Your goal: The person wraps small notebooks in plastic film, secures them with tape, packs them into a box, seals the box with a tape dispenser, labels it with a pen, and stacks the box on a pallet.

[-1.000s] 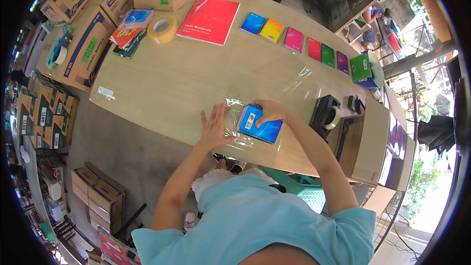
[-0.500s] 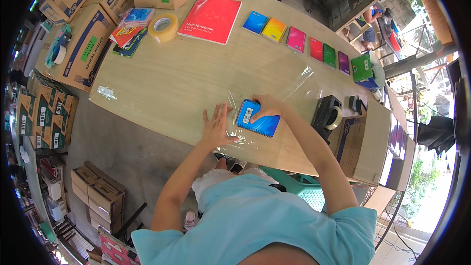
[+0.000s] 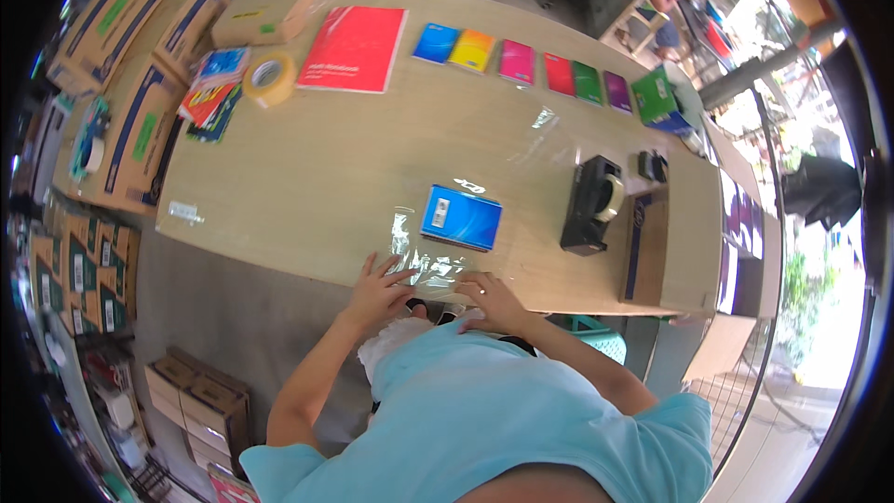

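A blue spiral notebook [image 3: 462, 217] with a white label lies on a sheet of clear plastic film [image 3: 430, 268] near the table's front edge. My left hand [image 3: 377, 291] is at the film's near left side, thumb and fingers closed about its edge. At the near right corner of the film, my right hand [image 3: 492, 300] pinches the edge, fingers bent. Neither hand touches the notebook. Some blur and glare hide exactly how the fingertips grip the film.
A black tape dispenser [image 3: 592, 205] stands right of the notebook, beside an open carton [image 3: 691, 233]. Across the table [image 3: 307, 177] lie a red notebook [image 3: 354, 48], a tape roll [image 3: 269, 79] and several small coloured notebooks [image 3: 517, 62]. Cartons [image 3: 140, 121] are stacked at left.
My right hand has let go of the blue notebook and drawn back to the film's near edge. My left hand has moved from lying spread on the film toward the table edge.
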A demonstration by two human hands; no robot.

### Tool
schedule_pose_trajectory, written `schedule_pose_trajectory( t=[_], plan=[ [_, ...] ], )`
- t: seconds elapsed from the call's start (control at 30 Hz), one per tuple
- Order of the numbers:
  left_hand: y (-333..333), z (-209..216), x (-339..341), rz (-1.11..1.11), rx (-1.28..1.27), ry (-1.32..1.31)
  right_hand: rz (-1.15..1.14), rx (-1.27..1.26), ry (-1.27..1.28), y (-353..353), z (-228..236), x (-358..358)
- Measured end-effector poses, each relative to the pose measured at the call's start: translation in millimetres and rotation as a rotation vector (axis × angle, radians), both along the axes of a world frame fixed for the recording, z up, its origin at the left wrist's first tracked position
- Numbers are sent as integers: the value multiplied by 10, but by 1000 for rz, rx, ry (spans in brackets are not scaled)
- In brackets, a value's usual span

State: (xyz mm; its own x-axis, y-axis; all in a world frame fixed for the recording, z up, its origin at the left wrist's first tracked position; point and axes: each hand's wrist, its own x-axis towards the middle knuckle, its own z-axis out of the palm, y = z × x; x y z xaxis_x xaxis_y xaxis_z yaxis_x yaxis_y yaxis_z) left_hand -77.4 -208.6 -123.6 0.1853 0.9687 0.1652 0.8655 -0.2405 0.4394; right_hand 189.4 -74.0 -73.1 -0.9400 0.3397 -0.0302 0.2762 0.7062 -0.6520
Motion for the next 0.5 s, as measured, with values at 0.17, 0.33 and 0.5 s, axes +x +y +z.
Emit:
schedule_pose_trajectory(
  t=[0.17, 0.33, 0.5],
  plan=[
    [203, 174, 48, 134, 64, -146, -252, 413, 37, -178, -59, -166],
    [439, 487, 22, 89, 192, -82, -375, 476, 150, 67, -3, 266],
    [791, 513, -424, 141, 31, -63, -522, 180, 177, 724, 5, 399]
  ],
)
